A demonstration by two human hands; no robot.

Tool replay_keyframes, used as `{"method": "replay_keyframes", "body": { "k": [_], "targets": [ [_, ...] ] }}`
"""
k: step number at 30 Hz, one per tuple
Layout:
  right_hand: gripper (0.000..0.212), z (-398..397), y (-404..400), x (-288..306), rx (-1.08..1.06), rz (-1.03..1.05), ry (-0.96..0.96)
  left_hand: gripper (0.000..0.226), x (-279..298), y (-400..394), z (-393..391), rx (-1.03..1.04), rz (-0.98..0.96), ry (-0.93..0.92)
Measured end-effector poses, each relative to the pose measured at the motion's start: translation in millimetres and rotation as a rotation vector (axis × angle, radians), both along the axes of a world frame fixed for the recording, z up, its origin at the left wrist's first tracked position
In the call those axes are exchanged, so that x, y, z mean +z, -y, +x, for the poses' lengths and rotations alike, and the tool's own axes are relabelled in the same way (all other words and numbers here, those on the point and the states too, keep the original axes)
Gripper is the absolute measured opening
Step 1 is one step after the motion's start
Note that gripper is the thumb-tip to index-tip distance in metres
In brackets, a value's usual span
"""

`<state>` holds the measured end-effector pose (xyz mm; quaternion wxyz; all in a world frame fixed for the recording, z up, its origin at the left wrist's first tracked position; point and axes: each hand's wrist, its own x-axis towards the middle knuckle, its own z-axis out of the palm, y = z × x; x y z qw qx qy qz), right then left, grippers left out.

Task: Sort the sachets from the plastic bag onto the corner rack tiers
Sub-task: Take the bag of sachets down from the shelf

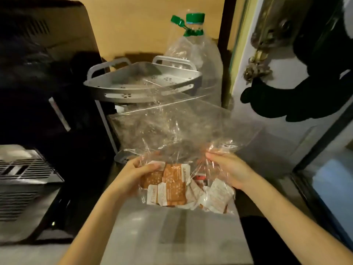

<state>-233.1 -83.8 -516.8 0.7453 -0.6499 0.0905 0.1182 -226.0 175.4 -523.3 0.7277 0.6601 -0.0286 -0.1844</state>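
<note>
This looks like a cramped corner of a home, probably beside a kitchen or entry. A grey plastic corner rack [143, 81] with perforated tiers stands against a plain ochre wall [133, 25], and a large clear water bottle [193, 46] with a green cap sits just behind it. To the right is a pale door [267, 111] fitted with a worn brass latch [256, 67]. On the left stands a dark appliance [38, 64], perhaps a small fridge, though the dim light leaves it unclear, with a black slotted crate [24, 180] below it
</note>
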Motion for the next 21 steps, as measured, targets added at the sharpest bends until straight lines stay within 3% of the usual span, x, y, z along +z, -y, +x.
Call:
{"method": "replay_keyframes", "body": {
  "k": [4,7,9,12,15,17,18,21],
  "targets": [
    [0.012,-7,-13,-53,-0.023,0.002,-0.165,0.026,-43,-14,-13,0.042,0.066,-0.112],
    [0.020,-10,-24,-81,0.002,0.013,-0.243,0.028,-66,-24,-16,0.053,0.098,-0.190],
    [0.030,-8,-27,-93,0.009,0.028,-0.302,0.046,-77,-31,-16,0.045,0.139,-0.221],
    [0.029,-6,-25,-102,0.010,0.033,-0.328,0.094,-81,-35,-17,0.030,0.222,-0.226],
    [0.064,-2,-21,-107,-0.011,-0.045,-0.320,0.112,-83,-34,-13,0.113,0.185,-0.255],
    [0.064,1,-17,-111,-0.020,-0.097,-0.299,0.124,-87,-35,-11,0.208,0.123,-0.283],
    [0.068,5,-12,-113,-0.043,-0.104,-0.297,0.122,-89,-36,-10,0.234,0.102,-0.298],
    [0.080,17,-3,-106,-0.122,-0.075,-0.276,0.086,-90,-40,-7,0.294,0.038,-0.346]
  ]
}}
